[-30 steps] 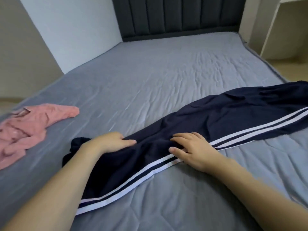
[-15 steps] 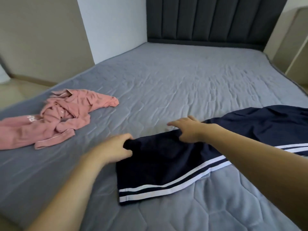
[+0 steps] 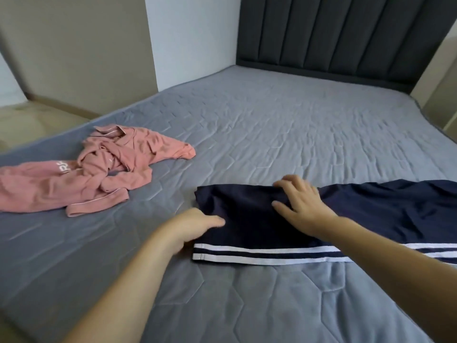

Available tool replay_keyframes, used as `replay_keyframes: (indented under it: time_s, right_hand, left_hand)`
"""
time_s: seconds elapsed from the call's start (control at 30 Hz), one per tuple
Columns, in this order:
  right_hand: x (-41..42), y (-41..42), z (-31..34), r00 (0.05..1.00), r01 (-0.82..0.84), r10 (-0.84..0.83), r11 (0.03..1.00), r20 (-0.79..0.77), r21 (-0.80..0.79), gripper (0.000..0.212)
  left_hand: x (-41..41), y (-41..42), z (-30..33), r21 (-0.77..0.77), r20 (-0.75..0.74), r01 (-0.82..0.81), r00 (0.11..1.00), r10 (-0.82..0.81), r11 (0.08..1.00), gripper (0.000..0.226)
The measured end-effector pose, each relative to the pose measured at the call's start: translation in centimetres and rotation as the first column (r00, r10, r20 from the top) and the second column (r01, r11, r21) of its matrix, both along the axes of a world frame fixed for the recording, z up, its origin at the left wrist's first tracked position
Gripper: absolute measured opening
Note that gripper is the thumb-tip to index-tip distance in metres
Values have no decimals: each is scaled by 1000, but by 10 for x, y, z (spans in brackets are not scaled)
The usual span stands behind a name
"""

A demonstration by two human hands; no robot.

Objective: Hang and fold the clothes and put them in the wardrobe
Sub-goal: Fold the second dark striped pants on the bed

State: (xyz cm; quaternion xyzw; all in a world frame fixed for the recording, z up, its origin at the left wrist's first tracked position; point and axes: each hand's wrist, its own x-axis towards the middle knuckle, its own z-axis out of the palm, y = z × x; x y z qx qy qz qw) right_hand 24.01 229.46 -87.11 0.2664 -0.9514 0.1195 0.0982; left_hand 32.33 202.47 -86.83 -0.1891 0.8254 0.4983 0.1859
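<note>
The navy track trousers with twin white side stripes [image 3: 321,224] lie laid out lengthwise on the grey quilted bed [image 3: 272,134], folding barely begun; right hand [image 3: 300,204] presses flat with spread fingers, left hand [image 3: 195,225] touches the hem, its grip hidden. The crumpled pink pyjamas [image 3: 99,167] wait untouched

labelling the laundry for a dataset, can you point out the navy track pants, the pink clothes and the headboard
navy track pants [image 3: 247,219]: head view, on the dark fabric near the leg end.
pink clothes [image 3: 74,184]: head view, on the middle of the crumpled heap.
headboard [image 3: 333,33]: head view, on a padded vertical panel.
</note>
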Motion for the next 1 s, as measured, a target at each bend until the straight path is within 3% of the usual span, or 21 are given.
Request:
replay_keyframes:
  time_s: [0.07,0.13,0.17,0.2,0.27,0.33,0.4,0.43,0.47,0.5,0.57,0.63,0.73,0.8,0.9,0.93,1.0]
  right_hand:
    - [28,10,7,967,-216,224,973,121,-76,65]
    - [46,18,12,937,-334,328,942,118,41,75]
    - [48,21,14,943,-332,326,936,68,119,67]
    - [44,23,20,959,-280,283,944,6,173,47]
    - [22,25,36,993,-27,37,996,-116,83,12]
    - [-10,29,57,944,308,-319,943,-79,-130,28]
    - [-24,34,70,868,462,-489,858,-82,-224,57]
    - [-23,34,69,857,467,-497,861,-135,-203,64]
    - [-17,34,62,878,408,-434,899,-200,-162,64]
    - [-8,33,50,926,261,-282,959,-253,-111,58]
    - [20,34,21,984,-33,52,993,-172,110,50]
    - [42,41,-9,994,-90,105,935,-26,344,64]
    - [45,50,-21,979,199,-203,914,-26,354,56]
    - [41,47,-10,976,214,-208,902,-57,375,35]
    - [42,43,17,996,73,-91,905,21,420,20]
    - [47,42,28,991,26,-80,906,111,422,19]
    - [59,38,43,936,-58,-105,895,337,442,22]
  left_hand:
    - [4,7,15,230,-96,-66,991,90,971,12]
    - [-10,13,42,506,-100,-115,977,190,855,9]
    - [-21,18,59,567,-102,-129,969,225,814,11]
    - [-35,26,76,607,-118,-133,960,255,784,14]
    - [-61,49,111,690,-199,-82,934,297,719,17]
    - [-85,69,132,727,-282,-28,899,335,686,14]
    - [-97,77,128,601,-406,25,870,279,799,15]
    - [-99,76,114,428,-459,9,863,209,904,12]
    - [-98,73,93,204,-457,-59,877,148,977,12]
    - [-94,66,67,-30,-404,-157,905,132,987,23]
    - [-74,52,15,-301,-251,-361,923,292,883,63]
    - [-51,46,-19,-350,-218,-494,870,443,796,86]
    - [-42,58,-32,-215,-252,-540,836,488,814,91]
    - [-44,75,-22,-54,-276,-504,837,472,862,80]
    - [-58,73,2,174,-334,-530,761,556,830,46]
    - [-56,63,13,127,-372,-520,764,527,844,44]
    - [-44,40,32,-222,-393,-400,871,294,889,49]
